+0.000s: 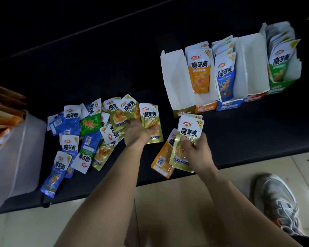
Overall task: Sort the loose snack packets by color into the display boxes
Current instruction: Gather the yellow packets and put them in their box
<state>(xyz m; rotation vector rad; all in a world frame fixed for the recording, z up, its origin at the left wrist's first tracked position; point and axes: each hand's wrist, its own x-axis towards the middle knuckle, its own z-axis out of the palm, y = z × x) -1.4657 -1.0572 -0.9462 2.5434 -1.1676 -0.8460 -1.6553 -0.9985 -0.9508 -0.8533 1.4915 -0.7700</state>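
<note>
The fingers of the left hand (138, 131) pinched one gold packet (151, 120) at the edge of the loose pile (82, 132) on the table (248, 132), and the right hand (199, 150) gripped a gold stack (189, 132) — gathered by colour, probably, for the empty gold box (178, 82) just behind.

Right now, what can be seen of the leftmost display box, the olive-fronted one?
The leftmost display box is open-topped cardboard, white inside, with an olive-gold front lip and a tall left wall. It stands on the black table, no packets visible inside. Its right side sits against the orange box. Neither hand touches it; the right hand holds gold packets just in front.
</note>
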